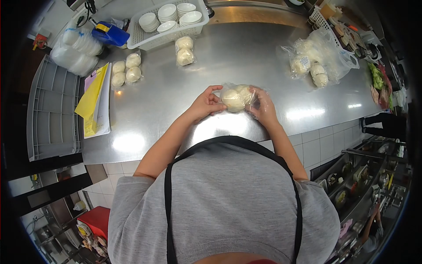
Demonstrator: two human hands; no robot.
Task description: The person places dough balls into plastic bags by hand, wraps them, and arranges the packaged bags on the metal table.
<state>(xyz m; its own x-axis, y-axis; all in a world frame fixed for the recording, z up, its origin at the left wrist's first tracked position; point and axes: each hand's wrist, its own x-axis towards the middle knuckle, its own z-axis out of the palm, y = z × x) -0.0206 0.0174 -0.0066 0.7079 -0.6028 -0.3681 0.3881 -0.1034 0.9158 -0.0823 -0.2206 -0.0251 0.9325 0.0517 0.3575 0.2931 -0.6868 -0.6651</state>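
Note:
Between my hands, near the front edge of the steel counter (167, 92), is a clear plastic bag of round white buns (236, 99). My left hand (206, 103) pinches the bag's left side with its fingers bent. On the right side, my right hand (263, 105) has its fingers wrapped around the plastic. Farther back stands another bagged pair of buns (185, 51). More bagged buns (126, 70) lie at the left, next to papers with a yellow sheet (93, 105). A plastic carrier bag (336, 55) with wrapped buns (319, 74) rests at the right.
A white basket (176, 37) of small white dishes (167, 12) stands at the back. Beside it are a blue container (110, 34) and stacked plastic tubs (74, 57). A grey rack (52, 114) is at the left edge. Leafy vegetables (376, 77) lie far right, near a person's dark-clothed legs (382, 125).

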